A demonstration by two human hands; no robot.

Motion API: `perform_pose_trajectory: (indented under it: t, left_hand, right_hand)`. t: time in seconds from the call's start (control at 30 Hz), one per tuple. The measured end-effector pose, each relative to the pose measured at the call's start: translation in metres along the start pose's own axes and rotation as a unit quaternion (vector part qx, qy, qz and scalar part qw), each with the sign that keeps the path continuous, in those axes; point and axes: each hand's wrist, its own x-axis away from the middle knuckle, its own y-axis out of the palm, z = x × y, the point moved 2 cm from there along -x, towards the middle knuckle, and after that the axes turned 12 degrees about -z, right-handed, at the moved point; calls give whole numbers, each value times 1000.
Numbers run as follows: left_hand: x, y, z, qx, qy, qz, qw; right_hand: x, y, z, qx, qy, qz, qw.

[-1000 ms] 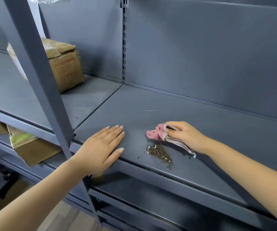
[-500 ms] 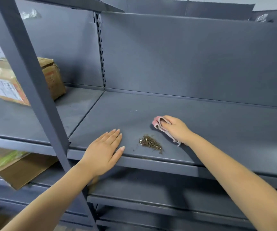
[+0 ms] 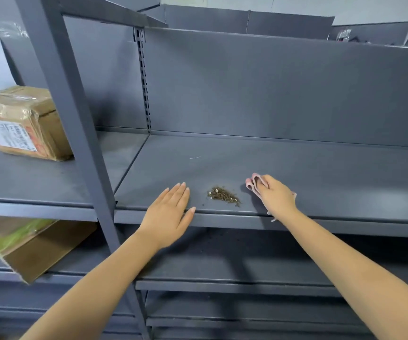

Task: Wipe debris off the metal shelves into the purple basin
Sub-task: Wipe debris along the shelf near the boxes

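nearby, cardboard box (image 3: 24,121) beyond upright post (image 3: 75,123)

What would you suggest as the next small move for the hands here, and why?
Probably sweep the pink cloth in the right hand leftward into the debris pile. The pile lies between the hands near the shelf edge; the flat left hand can stop it. No basin is in view.

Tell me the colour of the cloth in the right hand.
Pink cloth, seen in the head view.
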Motion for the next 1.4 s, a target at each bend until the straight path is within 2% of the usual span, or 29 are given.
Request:
perform_pose_trajectory:
  t: [0.17,0.47,0.63,0.7,0.8,0.87,0.97,1.03,1.1,1.27,1.33,1.4]
  left_hand:
    - [0,4,1,-10,-4,-2,1000]
    - [0,5,1,-4,2,16,1000]
    - [2,-1,-6,-4,-1,-11,1000]
    - [5,-3,-15,-7,-14,-8,1000]
    - [13,-2,-27,-20,-20,-14,1000]
    - [14,0,-30,-17,-17,-20,1000]
    - [14,-1,-28,-19,-19,-29,999]
    - [14,0,-28,-15,-16,-30,999]
    - [14,1,-30,-9,-8,-25,1000]
    - [12,7,-30,-44,-4,-11,999]
    - [11,3,-27,-31,-14,-14,999]
    - [11,-1,-24,-25,-26,-28,999]
  right_hand:
    - [5,32,-29,31,14,77,996]
    - [3,64,-66,60,-41,22,997]
    - [4,48,-59,-77,-49,-17,996]
    - [6,43,-57,-32,-79,0,996]
    - [12,43,-68,74,-192,2,979]
    - [14,49,-80,143,-264,-27,953]
    - [9,64,-93,277,-352,-78,891]
    - [7,75,-96,347,-367,-114,855]
    - [6,81,-94,387,-370,-126,835]
    - [1,64,-82,394,-347,-134,841]
    - [1,54,-78,381,-327,-139,854]
    - [2,40,-76,339,-303,-127,882]
